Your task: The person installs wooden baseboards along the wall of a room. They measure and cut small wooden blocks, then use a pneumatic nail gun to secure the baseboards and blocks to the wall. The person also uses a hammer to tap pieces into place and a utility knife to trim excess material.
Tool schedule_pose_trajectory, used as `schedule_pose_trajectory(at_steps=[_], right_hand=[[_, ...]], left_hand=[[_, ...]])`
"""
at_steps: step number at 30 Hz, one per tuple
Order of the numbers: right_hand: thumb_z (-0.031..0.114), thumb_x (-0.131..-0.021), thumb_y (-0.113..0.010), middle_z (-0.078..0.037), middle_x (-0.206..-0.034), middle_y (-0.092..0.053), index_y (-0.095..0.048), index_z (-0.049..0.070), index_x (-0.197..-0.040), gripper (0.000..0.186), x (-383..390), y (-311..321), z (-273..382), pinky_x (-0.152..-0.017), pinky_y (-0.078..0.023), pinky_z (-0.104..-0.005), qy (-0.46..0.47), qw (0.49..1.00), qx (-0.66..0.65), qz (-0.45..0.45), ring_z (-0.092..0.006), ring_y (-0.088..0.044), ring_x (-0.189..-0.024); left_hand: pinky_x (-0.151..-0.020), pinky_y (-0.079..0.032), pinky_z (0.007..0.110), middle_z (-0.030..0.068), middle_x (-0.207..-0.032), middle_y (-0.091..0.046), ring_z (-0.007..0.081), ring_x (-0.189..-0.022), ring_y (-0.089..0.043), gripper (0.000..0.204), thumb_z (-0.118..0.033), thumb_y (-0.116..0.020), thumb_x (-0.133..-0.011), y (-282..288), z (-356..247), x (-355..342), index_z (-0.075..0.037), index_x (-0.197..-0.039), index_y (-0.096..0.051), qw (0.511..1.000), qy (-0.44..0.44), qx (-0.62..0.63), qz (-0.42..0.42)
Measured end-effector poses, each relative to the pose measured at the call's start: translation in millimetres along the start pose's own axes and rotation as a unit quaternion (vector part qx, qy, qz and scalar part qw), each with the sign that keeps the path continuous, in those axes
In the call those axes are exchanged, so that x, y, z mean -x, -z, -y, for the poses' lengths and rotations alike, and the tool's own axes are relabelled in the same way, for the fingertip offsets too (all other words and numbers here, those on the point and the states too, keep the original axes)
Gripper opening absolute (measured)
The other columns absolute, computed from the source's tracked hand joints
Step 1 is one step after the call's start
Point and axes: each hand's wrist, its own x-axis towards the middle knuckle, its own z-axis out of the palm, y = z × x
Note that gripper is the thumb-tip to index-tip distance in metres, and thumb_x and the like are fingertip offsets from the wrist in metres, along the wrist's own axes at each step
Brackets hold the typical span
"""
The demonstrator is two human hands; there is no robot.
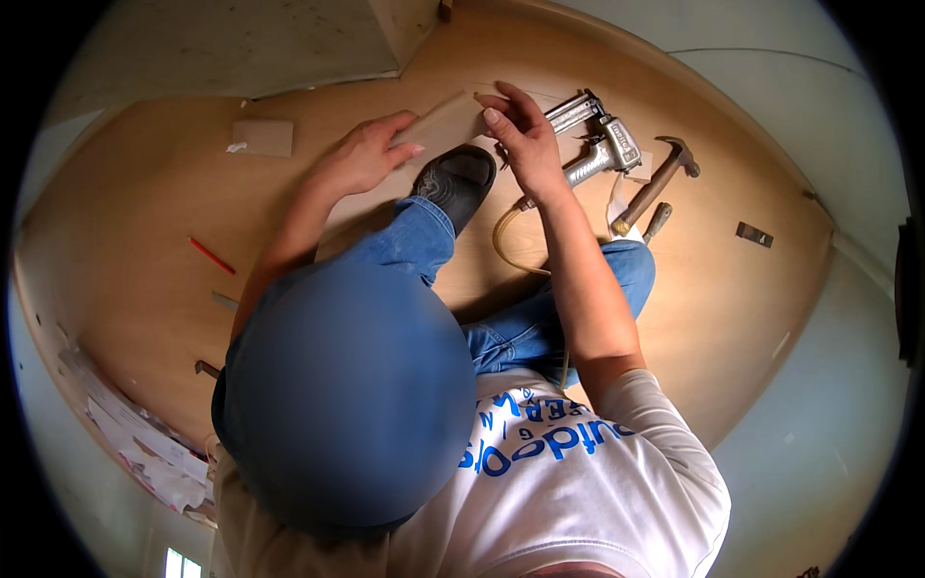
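My left hand is closed at one end of a thin, pale wooden strip, which points away toward my right hand. Curved over the far end of a light flat board, my right hand has its thumb and fingers apart; nothing can be made out between them. A dark clog on my foot rests on that board, between the two hands. Just right of my right hand lies a silver air nail gun, and its yellowish hose curls back under my right forearm.
Right of the nail gun lie a claw hammer, a wooden-handled tool and a small dark block. Leftward are a cardboard piece and red pencil. A large pale panel overhangs the far left; papers lie near left.
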Motion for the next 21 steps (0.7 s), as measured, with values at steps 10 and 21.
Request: schedule_pose_trajectory(at_steps=[10, 21], right_hand=[[0.034, -0.103, -0.067, 0.000, -0.091, -0.072, -0.075, 0.002, -0.114, 0.035, -3, 0, 4, -0.068, -0.047, -0.0246, -0.146, 0.982, -0.074, 0.094, -0.0072, -0.058, -0.077], [0.031, -0.105, -0.064, -0.003, -0.069, -0.062, -0.071, -0.002, -0.097, 0.034, -4, -16, 1, -0.059, -0.047, -0.0311, 0.107, 0.950, 0.268, -0.121, -0.0117, -0.057, -0.062]], left_hand=[[-0.071, -0.050, 0.035, 0.0098, -0.087, -0.067, 0.0161, -0.078, -0.060, 0.038, -0.030, -0.069, -0.099, 5, 6, 6, -0.001, -0.122, -0.064, 0.994, 0.005, 0.096, 0.046], [-0.078, -0.053, 0.034, 0.0096, -0.097, -0.072, 0.0176, -0.086, -0.064, 0.042, -0.038, -0.068, -0.100, -6, 29, -6, 0.000, -0.120, -0.067, 0.992, -0.015, 0.125, -0.020]])
